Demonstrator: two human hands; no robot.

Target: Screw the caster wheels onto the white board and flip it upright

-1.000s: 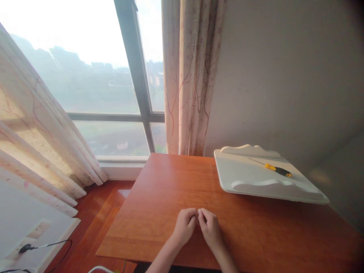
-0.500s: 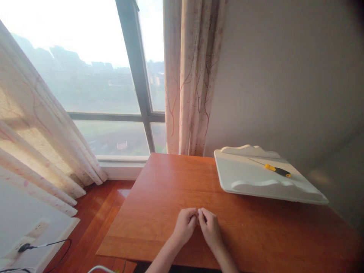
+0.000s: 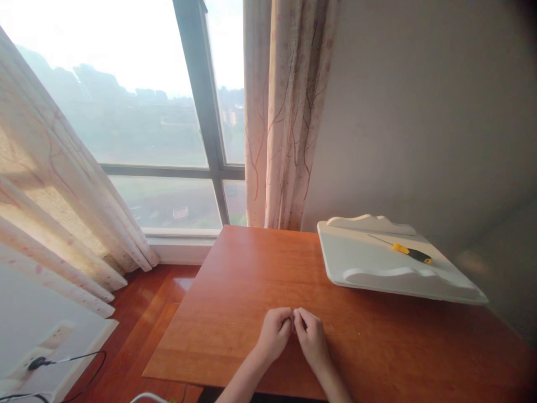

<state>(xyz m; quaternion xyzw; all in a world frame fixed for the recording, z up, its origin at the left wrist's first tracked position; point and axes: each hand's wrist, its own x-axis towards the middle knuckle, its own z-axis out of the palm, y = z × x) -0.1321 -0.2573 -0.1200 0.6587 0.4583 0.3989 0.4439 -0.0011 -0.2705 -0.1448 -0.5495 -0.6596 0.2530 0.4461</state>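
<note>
My left hand [image 3: 274,333] and my right hand [image 3: 309,334] rest side by side on the reddish wooden table [image 3: 235,291], near its front edge. Both are curled, with the fingertips of the two hands meeting in a pinch. Something small and pale shows between the fingertips; I cannot make out what it is. A white moulded panel [image 3: 364,260] lies on the table at the back right, well away from both hands. A screwdriver with a yellow and black handle [image 3: 411,253] lies on top of that panel.
A grey wall [image 3: 419,112] stands behind the table on the right. Patterned curtains [image 3: 285,112] hang at the table's back edge beside a large window [image 3: 159,123]. A wall socket with a black plug and cable [image 3: 37,362] sits low at the left.
Both hands stay pinched together at the same spot on the table. The view has shifted very slightly.
</note>
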